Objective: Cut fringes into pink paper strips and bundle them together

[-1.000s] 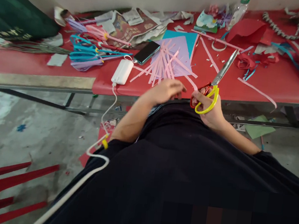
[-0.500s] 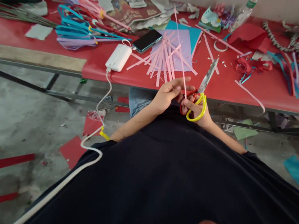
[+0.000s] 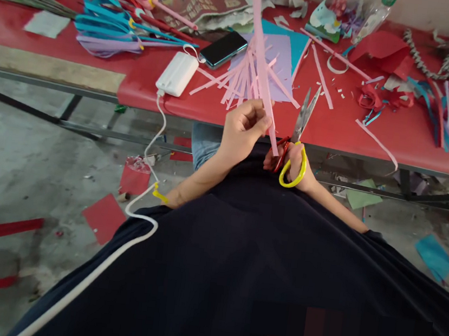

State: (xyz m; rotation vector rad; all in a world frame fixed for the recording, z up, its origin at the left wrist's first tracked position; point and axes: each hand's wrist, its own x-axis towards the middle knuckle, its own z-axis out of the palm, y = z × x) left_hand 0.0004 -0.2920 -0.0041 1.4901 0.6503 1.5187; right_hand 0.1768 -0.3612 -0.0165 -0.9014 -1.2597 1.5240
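Cluttered red table (image 3: 336, 128), concrete floor (image 3: 24, 165), left grip (image 3: 243, 130) pinching strip (image 3: 262, 52), right grip (image 3: 295, 167) holding scissors (image 3: 304, 115)

A dark navy shirt (image 3: 262, 260) with short sleeves covers the torso; blue jeans (image 3: 205, 144) show just beside the left hand (image 3: 244, 131).

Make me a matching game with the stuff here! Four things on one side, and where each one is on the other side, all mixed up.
Things:
1. pink paper strip
2. scissors
3. power bank
4. phone

Places:
A. in the right hand
B. on the red table, with a white cable plugged in
C. pinched in the left hand, pointing up
D. lying on the table next to the purple sheet

Right pairs: 1-C, 2-A, 3-B, 4-D
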